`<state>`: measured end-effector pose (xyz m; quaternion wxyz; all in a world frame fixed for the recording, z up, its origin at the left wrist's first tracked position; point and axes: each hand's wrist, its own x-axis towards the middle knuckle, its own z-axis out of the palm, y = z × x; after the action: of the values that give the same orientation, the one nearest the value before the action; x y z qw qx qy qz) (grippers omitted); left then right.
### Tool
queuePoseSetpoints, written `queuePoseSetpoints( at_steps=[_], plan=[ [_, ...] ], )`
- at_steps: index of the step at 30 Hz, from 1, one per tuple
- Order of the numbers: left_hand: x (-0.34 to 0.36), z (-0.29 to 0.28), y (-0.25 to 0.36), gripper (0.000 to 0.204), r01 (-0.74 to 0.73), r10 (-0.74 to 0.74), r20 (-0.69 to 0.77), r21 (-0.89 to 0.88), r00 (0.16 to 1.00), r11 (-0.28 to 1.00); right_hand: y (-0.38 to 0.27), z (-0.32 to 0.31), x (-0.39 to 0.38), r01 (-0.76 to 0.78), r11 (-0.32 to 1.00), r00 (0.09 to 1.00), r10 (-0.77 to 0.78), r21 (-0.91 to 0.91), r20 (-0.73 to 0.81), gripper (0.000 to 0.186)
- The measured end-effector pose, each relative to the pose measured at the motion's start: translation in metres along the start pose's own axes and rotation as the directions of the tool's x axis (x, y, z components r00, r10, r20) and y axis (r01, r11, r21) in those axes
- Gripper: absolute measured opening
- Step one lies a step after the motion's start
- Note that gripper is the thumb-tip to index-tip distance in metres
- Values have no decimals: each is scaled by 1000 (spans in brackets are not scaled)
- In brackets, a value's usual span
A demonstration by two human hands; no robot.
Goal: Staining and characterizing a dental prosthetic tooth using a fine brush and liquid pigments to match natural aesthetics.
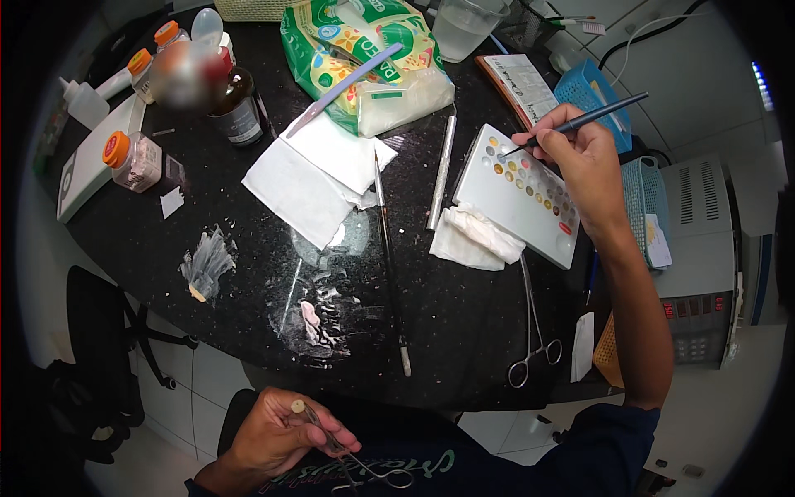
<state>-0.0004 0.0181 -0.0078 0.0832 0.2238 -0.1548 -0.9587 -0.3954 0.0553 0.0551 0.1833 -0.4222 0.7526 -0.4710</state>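
Note:
My right hand grips a dark-handled fine brush, its tip over the upper left wells of a white palette of yellow, brown, grey and red colours. At the bottom, my left hand holds metal forceps with a small cream-coloured piece at their end. Folded white tissue lies against the palette's lower edge, beside a second pair of forceps. A long brush and a metal rod lie left of the palette.
White paper squares, a green wipes pack, a glass of liquid, jars and bottles stand around the dark worktop, which carries white and pink smears. A machine and blue baskets are at right, a chair at left.

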Motion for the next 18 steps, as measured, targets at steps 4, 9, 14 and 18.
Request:
queuePoseSetpoints(
  at_steps=[4, 9, 14, 18],
  plan=[
    [4, 1, -1, 14, -25, 24, -12, -45, 1000, 999, 1, 1, 2, 10, 999, 1000, -10, 35, 10, 6],
    [9, 2, -1, 12, -29, 29, -4, -79, 1000, 996, 3, -2, 4, 13, 1000, 1000, -12, -24, 18, 7],
    [13, 3, -2, 12, -57, 58, 3, -88, 998, 994, 5, -1, 5, 49, 996, 999, -48, -78, 19, 7],
    [12, 4, -2, 12, -74, 75, 9, -101, 997, 992, 3, 0, 4, 59, 995, 998, -59, -84, 3, 7]
  ],
)
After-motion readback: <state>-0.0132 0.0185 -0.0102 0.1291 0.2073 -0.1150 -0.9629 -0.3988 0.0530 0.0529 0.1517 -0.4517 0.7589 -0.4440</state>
